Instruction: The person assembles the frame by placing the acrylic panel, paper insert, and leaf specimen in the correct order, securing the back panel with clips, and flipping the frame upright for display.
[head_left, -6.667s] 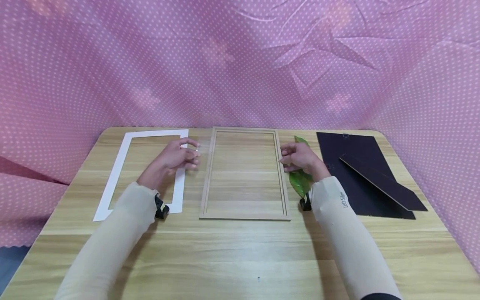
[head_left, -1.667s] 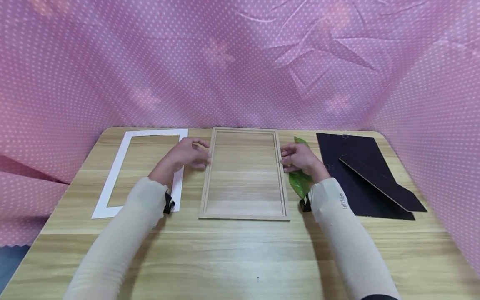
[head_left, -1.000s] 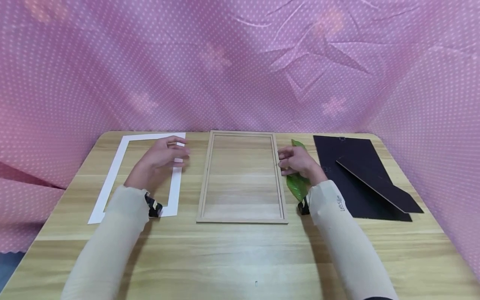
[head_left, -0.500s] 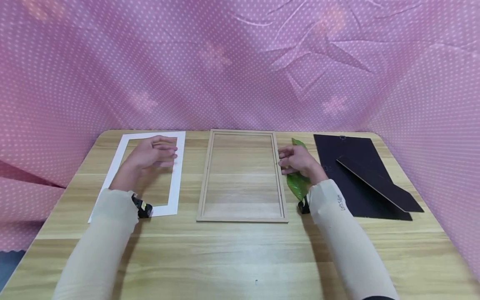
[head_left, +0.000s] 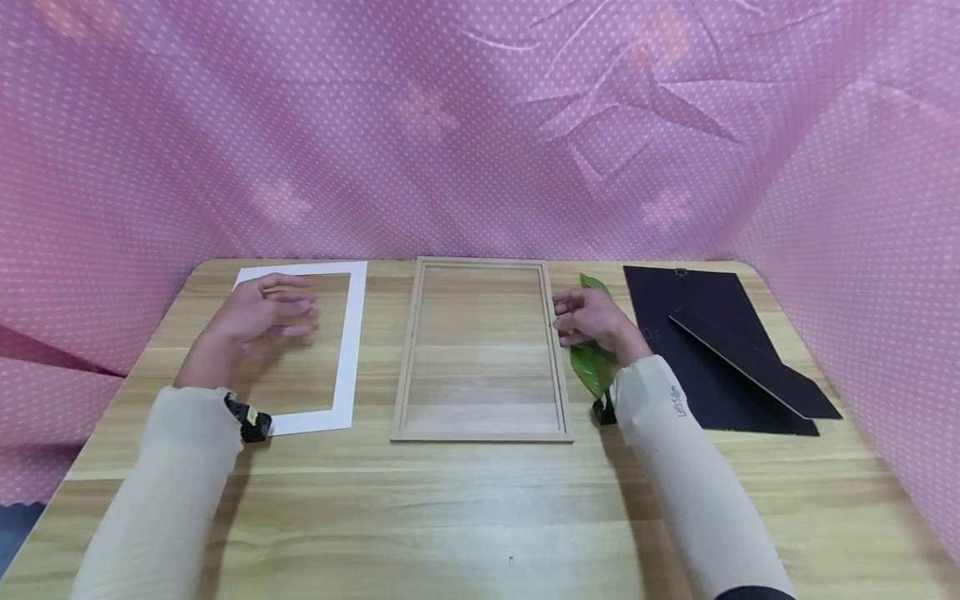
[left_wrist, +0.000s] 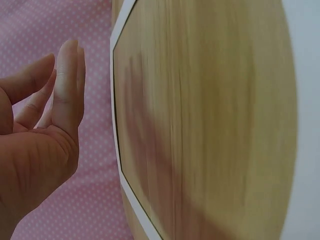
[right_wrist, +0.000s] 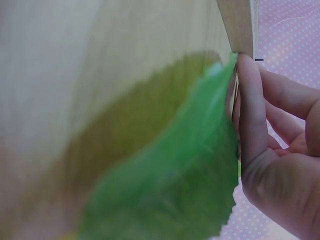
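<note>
My left hand hovers over the opening of a white picture mat, fingers loosely extended and holding nothing. In the left wrist view its shadow falls on the wood inside the mat. A light wooden picture frame lies flat in the middle; a faint sheen inside it looks like a clear pane. At the frame's right side, my right hand rests with relaxed fingers, a fingertip touching the edge in the right wrist view. Beneath that hand lies a green leaf, partly hidden by it.
Right of the leaf lies a black backing board with its stand leg angled out. All lie on a wood-grain table. Pink dotted cloth hangs around the back and sides.
Earlier, my left hand was beside a clear sheet partly left of the frame, then at the frame's left edge. It has since moved left over the mat. The right hand has stayed put.
</note>
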